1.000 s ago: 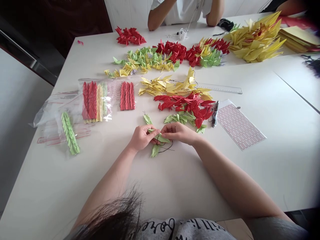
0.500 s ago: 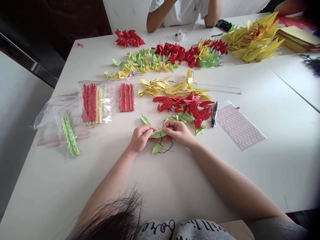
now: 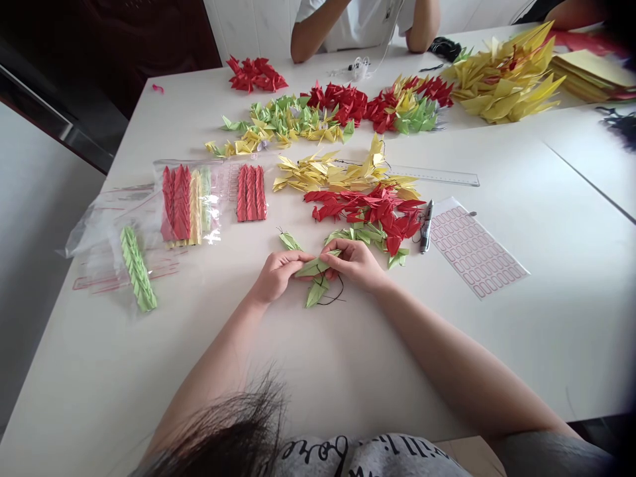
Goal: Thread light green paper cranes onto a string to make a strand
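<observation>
Pale green origami crane (image 3: 313,267), sharply creased, pinched closely between left hand (image 3: 275,276) and right hand (image 3: 354,264).

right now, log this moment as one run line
left hand: gripping green paper crane | right hand: gripping same crane | black thread: below hands | nearby: red paper cranes, marker

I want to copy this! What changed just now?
The left hand and right hand turned the green paper crane, so its right end now tilts up, not down. The red paper cranes and yellow paper cranes stayed put.
</observation>
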A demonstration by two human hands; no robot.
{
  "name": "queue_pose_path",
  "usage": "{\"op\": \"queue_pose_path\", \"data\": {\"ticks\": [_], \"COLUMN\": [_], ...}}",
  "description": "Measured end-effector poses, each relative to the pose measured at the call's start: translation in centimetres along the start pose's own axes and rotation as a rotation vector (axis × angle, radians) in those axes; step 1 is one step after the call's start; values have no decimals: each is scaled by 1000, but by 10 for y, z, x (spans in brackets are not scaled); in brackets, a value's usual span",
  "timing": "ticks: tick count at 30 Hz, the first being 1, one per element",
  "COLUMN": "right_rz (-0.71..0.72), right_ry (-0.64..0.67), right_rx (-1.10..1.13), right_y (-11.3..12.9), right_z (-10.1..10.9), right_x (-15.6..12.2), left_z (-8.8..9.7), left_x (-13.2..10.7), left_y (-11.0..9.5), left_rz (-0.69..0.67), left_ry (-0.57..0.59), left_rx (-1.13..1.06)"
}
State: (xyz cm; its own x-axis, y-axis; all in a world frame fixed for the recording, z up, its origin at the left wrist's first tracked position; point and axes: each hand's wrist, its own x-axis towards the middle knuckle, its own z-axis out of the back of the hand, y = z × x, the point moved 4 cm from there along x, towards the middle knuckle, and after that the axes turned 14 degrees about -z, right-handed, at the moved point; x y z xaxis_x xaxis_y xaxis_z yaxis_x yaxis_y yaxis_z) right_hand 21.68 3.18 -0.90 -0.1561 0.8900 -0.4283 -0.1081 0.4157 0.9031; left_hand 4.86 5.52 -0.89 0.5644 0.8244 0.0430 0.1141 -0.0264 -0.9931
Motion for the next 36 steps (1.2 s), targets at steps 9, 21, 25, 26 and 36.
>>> {"op": "queue_pose_path", "data": {"ticks": [9, 21, 25, 26, 36], "right_rz": [54, 78, 108, 124, 235], "right_ry": [-65, -68, -37, -25, -41], "right_rx": [-38, 48, 33, 70, 99], "right_y": [3, -1, 1, 2, 2], "right_z": [-4, -1, -3, -4, -7], "right_x": [0, 0, 0, 0, -2], "left_z": [-5, -3, -6, -6, 0], "left_x": [1, 1, 2, 2, 3], "left_y": [1, 1, 0, 0, -8], "left_rz": [-5, 33, 15, -4, -395], "left_ry": [-70, 19, -83, -126, -309], "left_rx": [50, -118, -18, 4, 324]}}
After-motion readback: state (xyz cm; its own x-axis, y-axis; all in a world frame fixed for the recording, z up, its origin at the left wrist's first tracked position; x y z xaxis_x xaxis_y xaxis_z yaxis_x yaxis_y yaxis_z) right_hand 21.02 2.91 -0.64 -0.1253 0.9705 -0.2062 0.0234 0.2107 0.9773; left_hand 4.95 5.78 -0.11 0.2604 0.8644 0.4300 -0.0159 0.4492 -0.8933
